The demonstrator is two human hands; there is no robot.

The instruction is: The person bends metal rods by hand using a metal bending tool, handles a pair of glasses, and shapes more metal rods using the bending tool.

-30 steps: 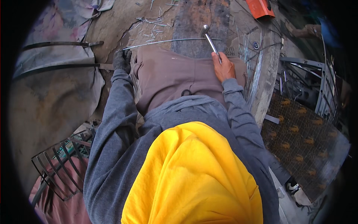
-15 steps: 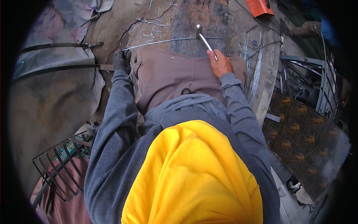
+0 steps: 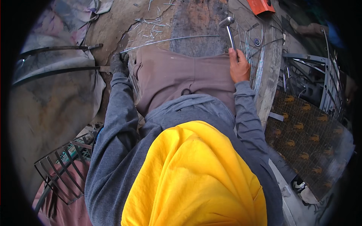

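Observation:
A dark grey glove covers my left hand [image 3: 120, 63], which is closed on one end of a thin metal rod [image 3: 171, 39]. The rod runs to the right, slightly bowed, across a dark worn board [image 3: 198, 28] beyond my lap. My bare right hand [image 3: 240, 68] grips the metal handle of a hammer [image 3: 232, 37]. Its shiny head is raised to the right of the rod's far end, apart from it. Many thin straight rods [image 3: 255, 56] lie beside my right hand, and more [image 3: 134, 77] show by my left forearm.
Short cut rod pieces [image 3: 152, 26] are scattered on the ground ahead. An orange metal piece [image 3: 261, 6] lies at the far right. Curved flat bars [image 3: 56, 72] reach in from the left; a barred metal frame [image 3: 62, 169] stands lower left. A patterned brown board [image 3: 301, 139] and another person's arm [image 3: 311, 29] are at right.
My right hand has moved right with the hammer, so its head has left its place over the rod. My left hand has shifted slightly left, still holding the rod.

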